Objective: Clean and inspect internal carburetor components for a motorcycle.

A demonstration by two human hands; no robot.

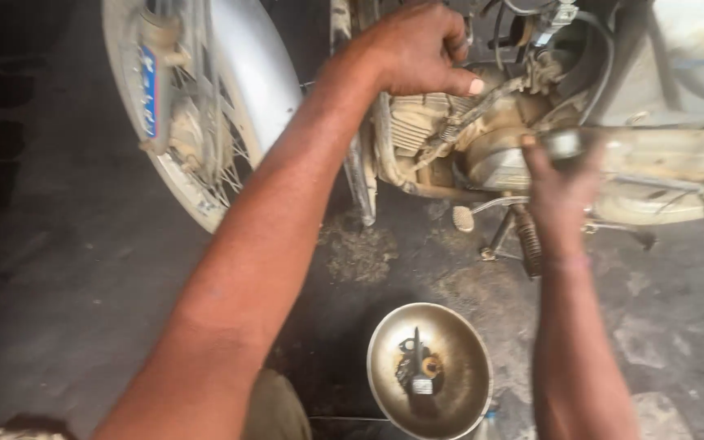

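Reaching into a dusty motorcycle engine (pixel 482 138), a person works with both bare hands on a grimy workshop floor (pixel 67 310). The left hand (pixel 417 50) is closed into a fist high on the engine, fingers curled around something among the cables and fins that cannot be made out, thumb pointing right. The right hand (pixel 560 183) is raised below and to the right of it, fingertips pinched around a small round metal part (pixel 565 144) held just in front of the engine's side cover; the part is blurred, so its kind cannot be told. That part lies down and to the right of the left fist and sits close against the casing, making the right hand by far the nearer of the two. A spoked front wheel with a silver mudguard (pixel 254 73) stands to the left. On the floor near the lower edge, between the forearms, a shallow metal bowl (pixel 458 326) holds a few small dark pieces.
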